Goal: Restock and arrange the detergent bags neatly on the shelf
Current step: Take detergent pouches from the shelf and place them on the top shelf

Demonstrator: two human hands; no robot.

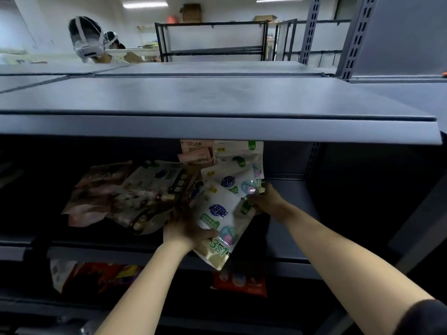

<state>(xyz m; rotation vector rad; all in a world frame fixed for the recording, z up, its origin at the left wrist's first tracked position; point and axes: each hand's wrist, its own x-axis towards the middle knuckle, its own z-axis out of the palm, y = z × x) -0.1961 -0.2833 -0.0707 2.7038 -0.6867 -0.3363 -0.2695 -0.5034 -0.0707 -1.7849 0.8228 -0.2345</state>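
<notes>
White detergent bag tilted at front edge of middle shelf, big "3合1" printed near bottom, blue logo above. Left hand grips its lower left side. Right hand pinches its top right corner. Two more white bags stand behind, pink packs beside them. Messy pile of bags lies to left. Top shelf hides bag tops. Red packs on shelf below.

Grey metal shelving, black rack behind, ceiling strip lights.
</notes>
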